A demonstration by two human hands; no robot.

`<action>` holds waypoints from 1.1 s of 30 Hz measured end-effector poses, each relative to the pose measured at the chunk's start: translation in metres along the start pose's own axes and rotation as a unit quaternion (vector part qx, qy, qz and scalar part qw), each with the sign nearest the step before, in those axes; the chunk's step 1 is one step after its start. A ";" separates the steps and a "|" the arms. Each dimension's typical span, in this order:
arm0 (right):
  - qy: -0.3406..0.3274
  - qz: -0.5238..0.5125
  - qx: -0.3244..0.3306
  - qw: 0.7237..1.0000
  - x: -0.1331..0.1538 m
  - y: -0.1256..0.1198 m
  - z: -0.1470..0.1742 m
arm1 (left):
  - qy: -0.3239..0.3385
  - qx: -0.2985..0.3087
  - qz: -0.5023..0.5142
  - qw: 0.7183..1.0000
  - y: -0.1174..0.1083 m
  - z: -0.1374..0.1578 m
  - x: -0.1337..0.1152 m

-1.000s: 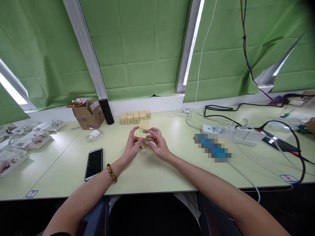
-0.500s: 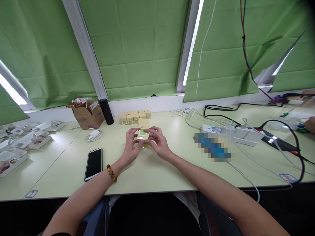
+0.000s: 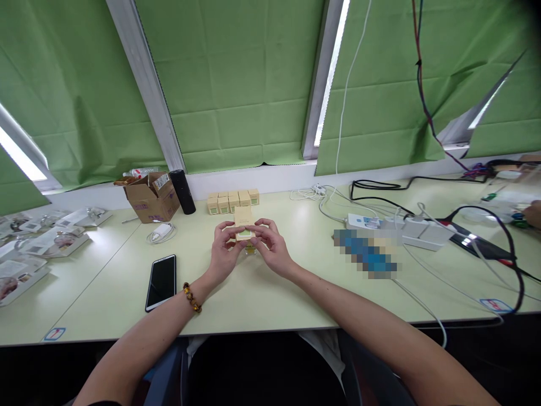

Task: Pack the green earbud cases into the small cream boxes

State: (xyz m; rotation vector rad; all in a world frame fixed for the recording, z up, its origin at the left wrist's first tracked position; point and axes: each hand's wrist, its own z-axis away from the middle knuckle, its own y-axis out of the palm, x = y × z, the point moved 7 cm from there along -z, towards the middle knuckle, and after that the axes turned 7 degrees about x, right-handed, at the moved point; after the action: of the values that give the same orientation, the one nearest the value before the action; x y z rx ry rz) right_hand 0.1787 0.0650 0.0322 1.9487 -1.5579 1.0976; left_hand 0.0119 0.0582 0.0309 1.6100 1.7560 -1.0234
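Observation:
Between my two hands is a small cream carton (image 3: 243,215) with a green label on its near face. My left hand (image 3: 225,246) grips its left side, thumb at the lower edge and fingers over the near face. My right hand (image 3: 270,245) grips the right side in the same way, fingertips almost meeting the left ones. Under the carton, a small clear-and-yellow object (image 3: 250,250) shows partly; its kind is hidden. Beyond my hands stands a group of similar small cartons (image 3: 230,203).
Left are a phone (image 3: 161,282), a coiled white charger (image 3: 160,232), a cardboard box (image 3: 152,200), a black cylinder (image 3: 182,193) and white trays (image 3: 54,241). Right are a power strip (image 3: 416,232), tangled cables and a blurred blue item (image 3: 366,251). Green blinds hang behind the table (image 3: 296,304).
The carton has tilted, so more of its plain upper part shows and less of the green label. My fingers have drawn closer together over its near face.

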 end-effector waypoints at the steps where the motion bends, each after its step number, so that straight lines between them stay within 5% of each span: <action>1: 0.000 -0.003 0.002 1.000 0.000 0.000 0.000 | -0.001 0.000 0.004 1.000 0.000 0.000 0.000; 14: 0.008 -0.002 -0.002 1.000 0.000 0.001 -0.002 | 0.037 0.012 0.023 0.999 0.000 -0.002 -0.012; 21: -0.007 0.036 0.012 0.999 0.005 0.000 0.000 | -0.063 0.039 0.099 0.992 0.000 -0.004 0.000; 25: -0.018 0.058 0.023 0.998 0.009 0.001 -0.001 | -0.068 0.068 0.128 0.987 -0.003 -0.012 0.011; 29: -0.020 0.106 0.007 0.994 0.003 -0.007 -0.006 | -0.038 0.001 0.070 0.997 -0.027 -0.024 0.025; 33: 0.087 0.218 0.030 0.972 -0.025 -0.014 -0.009 | -0.074 -0.040 -0.067 0.994 -0.046 -0.031 0.047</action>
State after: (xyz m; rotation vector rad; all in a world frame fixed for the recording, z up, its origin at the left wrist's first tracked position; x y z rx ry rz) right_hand 0.1876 0.0918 0.0204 1.5281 -1.9228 1.4583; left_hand -0.0371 0.1105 0.0180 1.3485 1.7991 -1.0903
